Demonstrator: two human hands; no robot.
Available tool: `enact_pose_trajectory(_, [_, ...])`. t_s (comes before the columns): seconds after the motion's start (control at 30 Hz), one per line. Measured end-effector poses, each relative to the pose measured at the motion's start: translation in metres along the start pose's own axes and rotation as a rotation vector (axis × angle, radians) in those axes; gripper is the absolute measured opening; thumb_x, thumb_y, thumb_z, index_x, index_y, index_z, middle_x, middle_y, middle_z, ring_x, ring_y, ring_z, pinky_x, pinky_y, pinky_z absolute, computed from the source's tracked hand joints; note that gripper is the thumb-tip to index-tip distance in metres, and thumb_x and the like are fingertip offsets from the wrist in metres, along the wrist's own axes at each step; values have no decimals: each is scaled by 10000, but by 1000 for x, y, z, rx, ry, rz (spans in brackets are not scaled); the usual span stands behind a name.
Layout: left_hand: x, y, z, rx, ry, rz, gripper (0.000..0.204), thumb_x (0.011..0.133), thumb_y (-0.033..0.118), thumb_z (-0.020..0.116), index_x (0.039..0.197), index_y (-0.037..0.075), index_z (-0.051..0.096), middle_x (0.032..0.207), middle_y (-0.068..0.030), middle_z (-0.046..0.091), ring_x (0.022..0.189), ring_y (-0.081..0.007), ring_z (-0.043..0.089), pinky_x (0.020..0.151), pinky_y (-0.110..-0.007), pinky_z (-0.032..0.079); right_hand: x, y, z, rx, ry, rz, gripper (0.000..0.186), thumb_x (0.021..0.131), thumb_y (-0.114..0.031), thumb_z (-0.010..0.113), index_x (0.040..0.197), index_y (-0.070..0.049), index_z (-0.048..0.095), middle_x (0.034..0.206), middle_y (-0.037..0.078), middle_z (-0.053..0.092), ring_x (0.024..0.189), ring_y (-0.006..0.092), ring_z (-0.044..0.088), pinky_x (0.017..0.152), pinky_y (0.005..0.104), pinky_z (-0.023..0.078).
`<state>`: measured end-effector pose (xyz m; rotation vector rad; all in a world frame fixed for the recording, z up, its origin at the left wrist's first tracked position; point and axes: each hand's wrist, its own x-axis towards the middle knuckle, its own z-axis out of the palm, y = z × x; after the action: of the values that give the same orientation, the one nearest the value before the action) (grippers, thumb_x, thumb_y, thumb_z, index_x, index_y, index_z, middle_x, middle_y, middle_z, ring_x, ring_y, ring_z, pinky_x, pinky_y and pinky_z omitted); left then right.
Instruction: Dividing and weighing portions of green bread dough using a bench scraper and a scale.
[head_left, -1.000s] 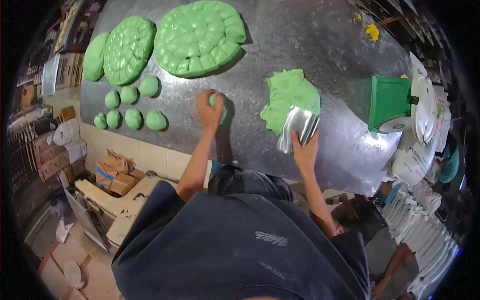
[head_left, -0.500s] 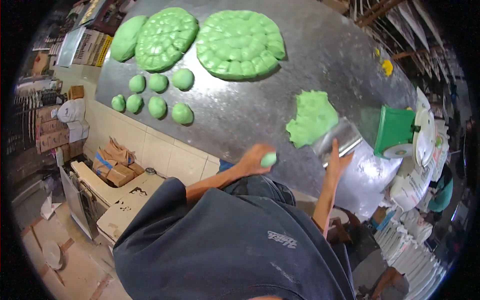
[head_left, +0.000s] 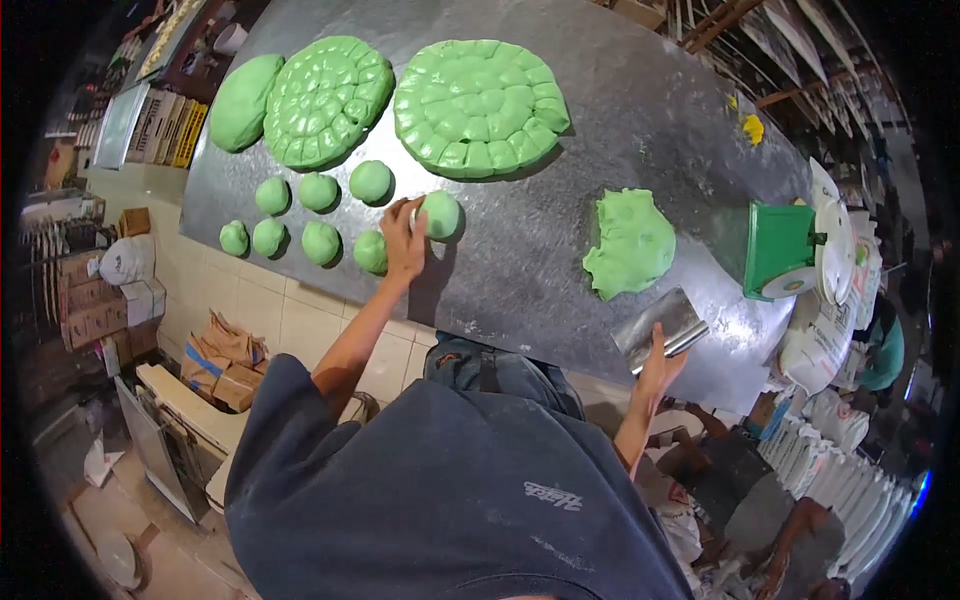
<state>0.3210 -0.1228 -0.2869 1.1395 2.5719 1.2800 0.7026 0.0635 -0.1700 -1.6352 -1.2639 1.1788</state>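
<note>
My left hand [head_left: 402, 240] reaches out over the steel table [head_left: 520, 260]. Its bent fingers are closed against the left side of a green dough ball [head_left: 441, 215]; part of the grip is hidden. Just left of the hand lies another dough ball [head_left: 370, 251], in two short rows with several more balls [head_left: 320, 243]. My right hand [head_left: 655, 366] grips a shiny metal dough scraper [head_left: 648, 328] close to the table's near edge. Beyond the scraper rests a flattened, ragged piece of green dough [head_left: 632, 243], apart from it.
Two large dough rounds, scored into small pieces [head_left: 480, 107] [head_left: 328, 100], and a smooth dough lump [head_left: 243, 104] lie at the back. A green scale [head_left: 778, 250] stands right, beside white sacks [head_left: 820, 345]. Paper-wrapped bundles [head_left: 222, 365] are below left; another person [head_left: 790, 530] is lower right.
My left hand has carried the dough ball forward and left, from near my body to the end of the rows. My right hand has drawn the scraper back, away from the flattened dough.
</note>
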Motion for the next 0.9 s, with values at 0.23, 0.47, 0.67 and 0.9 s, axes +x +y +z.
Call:
enact_pose_trajectory(0.23, [0, 72, 72, -15, 179, -77, 411, 740, 261, 746, 1040, 23, 597, 963, -164, 608, 909, -334, 571, 814, -409, 450, 32, 6, -14, -84, 0, 66, 627, 833, -54, 679, 1368, 13, 359, 1264, 159, 526, 1108, 253, 534, 945, 349, 419])
enact_pose_trajectory(0.47, [-21, 77, 38, -60, 159, -290, 531, 750, 335, 765, 1165, 78, 556, 1131, -193, 535, 1049, -351, 492, 930, -427, 385, 137, -28, -12, -565, -149, -251, 662, 826, -296, 688, 1316, 51, 410, 1157, 242, 582, 1060, 355, 582, 905, 411, 444])
enact_pose_trajectory(0.67, [20, 68, 0, 365, 221, -93, 485, 866, 384, 637, 1195, 43, 534, 1311, -233, 322, 1234, -386, 300, 1041, -496, 236, 305, 28, 19, -800, -435, -469, 711, 808, -393, 658, 1341, 15, 424, 1182, 270, 575, 1088, 400, 566, 902, 451, 455])
enact_pose_trajectory(0.9, [55, 252, 100, -74, -97, 65, 373, 860, 205, 650, 1139, 10, 497, 1186, -178, 424, 1153, -310, 383, 1013, -409, 284, 255, -22, 149, -785, -1165, -572, 379, 731, -211, 654, 1078, -85, 568, 965, 196, 633, 895, 390, 608, 730, 470, 479])
